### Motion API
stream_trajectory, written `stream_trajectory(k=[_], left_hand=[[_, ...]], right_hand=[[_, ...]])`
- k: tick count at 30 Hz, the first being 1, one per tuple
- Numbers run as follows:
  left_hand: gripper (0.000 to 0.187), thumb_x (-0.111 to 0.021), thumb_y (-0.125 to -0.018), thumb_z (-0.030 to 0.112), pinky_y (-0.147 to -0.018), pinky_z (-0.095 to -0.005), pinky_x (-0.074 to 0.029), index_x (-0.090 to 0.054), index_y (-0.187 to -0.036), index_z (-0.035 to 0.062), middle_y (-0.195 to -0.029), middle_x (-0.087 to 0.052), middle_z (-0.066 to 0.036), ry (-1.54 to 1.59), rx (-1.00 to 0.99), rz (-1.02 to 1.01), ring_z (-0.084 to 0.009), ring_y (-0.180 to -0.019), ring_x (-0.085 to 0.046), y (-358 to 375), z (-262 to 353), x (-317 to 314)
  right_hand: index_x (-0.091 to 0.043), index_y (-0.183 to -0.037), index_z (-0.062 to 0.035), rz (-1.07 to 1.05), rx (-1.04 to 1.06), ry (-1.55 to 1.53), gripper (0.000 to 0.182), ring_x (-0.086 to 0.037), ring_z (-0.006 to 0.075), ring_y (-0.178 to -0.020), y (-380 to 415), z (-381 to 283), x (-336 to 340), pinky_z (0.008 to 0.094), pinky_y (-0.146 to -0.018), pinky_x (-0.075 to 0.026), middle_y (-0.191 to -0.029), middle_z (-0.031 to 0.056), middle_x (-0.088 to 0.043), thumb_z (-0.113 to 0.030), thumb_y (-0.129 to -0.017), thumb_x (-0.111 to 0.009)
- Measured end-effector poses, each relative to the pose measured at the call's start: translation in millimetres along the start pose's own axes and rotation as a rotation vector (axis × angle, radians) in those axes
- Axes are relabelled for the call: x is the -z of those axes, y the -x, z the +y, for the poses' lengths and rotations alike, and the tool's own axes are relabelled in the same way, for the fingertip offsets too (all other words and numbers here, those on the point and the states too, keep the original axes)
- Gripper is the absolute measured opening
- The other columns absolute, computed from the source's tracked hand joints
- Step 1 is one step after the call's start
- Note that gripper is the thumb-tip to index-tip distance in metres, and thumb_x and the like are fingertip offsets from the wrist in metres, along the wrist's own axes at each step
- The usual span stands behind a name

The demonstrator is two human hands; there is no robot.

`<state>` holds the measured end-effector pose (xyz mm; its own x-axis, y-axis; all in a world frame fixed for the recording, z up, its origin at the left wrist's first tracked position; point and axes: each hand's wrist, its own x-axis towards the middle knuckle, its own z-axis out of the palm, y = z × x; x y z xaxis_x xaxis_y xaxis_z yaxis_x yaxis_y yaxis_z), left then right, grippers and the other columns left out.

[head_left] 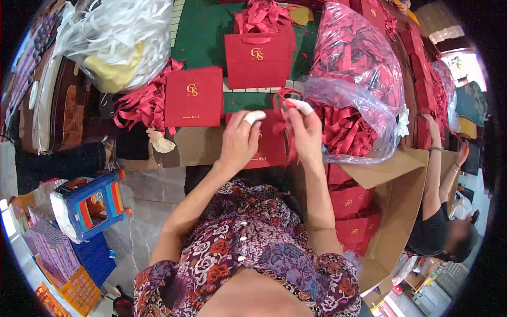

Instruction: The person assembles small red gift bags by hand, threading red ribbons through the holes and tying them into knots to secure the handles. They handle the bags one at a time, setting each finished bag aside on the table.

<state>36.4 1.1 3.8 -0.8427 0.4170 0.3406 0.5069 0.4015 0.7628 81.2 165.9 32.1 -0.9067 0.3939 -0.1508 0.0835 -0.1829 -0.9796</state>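
Note:
A red paper bag (268, 145) with gold print lies at the table's near edge, between my two hands. My left hand (238, 140) is closed at the bag's upper left side, with a white cover on one fingertip; its grip is partly hidden. Red ribbon (285, 96) loops up from the closed fingers of my right hand (306, 129), which also has a white finger cover. That hand is over the bag's right side, and some of the ribbon there is blurred.
Flat red bags (194, 100) with ribbons lie to the left, and more bags (257, 66) lie ahead. A plastic sack of red ribbons (351, 58) stands right, white ribbons (124, 31) left. A cardboard box (398, 211) holds red bags. Another person (433, 211) works at right.

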Motion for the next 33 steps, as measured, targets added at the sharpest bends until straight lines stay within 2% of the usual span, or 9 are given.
stream_trajectory(k=[2,6,9,12,19,22,25,31,33], left_hand=[[0.034,-0.07,-0.085,0.011,-0.087,-0.0432,-0.047,-0.064,-0.116,0.0006,-0.108,-0.061,-0.016,-0.115,-0.065,-0.034,-0.0356,-0.1,-0.056,-5.6,-9.0,0.9],[0.052,-0.078,-0.078,0.02,-0.093,-0.0465,-0.042,-0.059,-0.122,-0.0002,-0.114,-0.057,-0.015,-0.338,-0.02,-0.263,-0.0347,-0.109,-0.05,-10.7,-10.9,-3.3],[0.047,-0.078,-0.077,0.019,-0.088,-0.0457,-0.043,-0.061,-0.117,0.0004,-0.109,-0.056,-0.014,-0.332,-0.055,-0.242,-0.034,-0.106,-0.05,-13.6,-6.8,0.2],[0.04,-0.078,-0.077,0.018,-0.084,-0.0454,-0.043,-0.062,-0.11,0.0016,-0.103,-0.056,-0.014,-0.375,-0.026,-0.253,-0.0339,-0.101,-0.052,-17.1,1.9,10.4],[0.029,-0.074,-0.08,0.013,-0.079,-0.0449,-0.048,-0.064,-0.105,0.0048,-0.089,-0.062,-0.015,-0.183,0.084,-0.292,-0.0355,-0.089,-0.061,-15.1,-13.6,19.2],[0.025,-0.07,-0.084,0.01,-0.077,-0.0416,-0.052,-0.064,-0.107,0.0028,-0.09,-0.069,-0.015,0.003,0.238,-0.322,-0.0332,-0.086,-0.066,-13.6,-12.2,23.1],[0.024,-0.068,-0.086,0.008,-0.074,-0.0372,-0.054,-0.063,-0.108,0.0018,-0.095,-0.073,-0.016,0.058,0.318,-0.318,-0.0275,-0.081,-0.07,-15.3,-16.4,25.0],[0.024,-0.069,-0.087,0.008,-0.072,-0.0321,-0.052,-0.063,-0.109,0.0009,-0.094,-0.074,-0.015,0.281,0.51,-0.381,-0.0161,-0.079,-0.068,-21.6,-13.6,28.7],[0.024,-0.069,-0.086,0.009,-0.075,-0.0346,-0.054,-0.064,-0.109,0.0014,-0.094,-0.074,-0.016,0.264,0.513,-0.37,-0.022,-0.084,-0.07,-23.4,-8.2,32.6]], right_hand=[[-0.066,-0.114,-0.0058,0.042,0.03,0.14,0.017,-0.054,-0.0002,-0.067,6.2,-2.3,10.2,0.0156,-0.051,-0.035,-0.084,-0.0032,-0.063,-0.011,-0.098,-0.06],[-0.068,-0.108,-0.0047,0.058,-0.032,0.361,0.015,-0.055,0.0008,-0.066,15.6,5.1,8.1,0.0164,-0.055,-0.039,-0.077,-0.005,-0.062,-0.008,-0.093,-0.067],[-0.071,-0.102,-0.0019,0.124,0.264,0.697,0.019,-0.071,0.0245,-0.079,15.9,15.7,0.8,0.0347,-0.072,-0.053,-0.092,0.0159,-0.073,-0.015,-0.088,-0.072],[-0.071,-0.101,-0.002,0.084,0.144,0.739,0.02,-0.071,0.0319,-0.083,17.3,13.7,-6.3,0.0375,-0.074,-0.053,-0.092,0.0192,-0.071,-0.016,-0.086,-0.072],[-0.07,-0.098,-0.0014,0.156,0.175,0.676,0.018,-0.07,0.0303,-0.08,4.5,24.7,-3.7,0.0368,-0.072,-0.053,-0.089,0.0189,-0.069,-0.014,-0.085,-0.072],[-0.069,-0.097,-0.0009,0.224,0.294,0.718,0.013,-0.063,0.0107,-0.075,-6.8,34.6,3.9,0.0281,-0.07,-0.051,-0.083,0.0094,-0.07,-0.01,-0.088,-0.071],[-0.07,-0.096,-0.002,0.224,0.367,0.658,0.011,-0.062,0.0101,-0.076,-0.7,30.8,1.2,0.0281,-0.07,-0.051,-0.084,0.0091,-0.069,-0.008,-0.087,-0.072],[-0.069,-0.093,-0.0025,0.032,0.447,0.692,0.013,-0.068,0.0227,-0.075,18.3,18.4,-19.2,0.0306,-0.07,-0.052,-0.085,0.0115,-0.069,-0.005,-0.081,-0.074],[-0.069,-0.092,-0.0023,0.062,0.369,0.745,0.013,-0.068,0.0224,-0.076,17.3,17.6,-22.3,0.0313,-0.071,-0.052,-0.084,0.012,-0.068,-0.006,-0.081,-0.074]])
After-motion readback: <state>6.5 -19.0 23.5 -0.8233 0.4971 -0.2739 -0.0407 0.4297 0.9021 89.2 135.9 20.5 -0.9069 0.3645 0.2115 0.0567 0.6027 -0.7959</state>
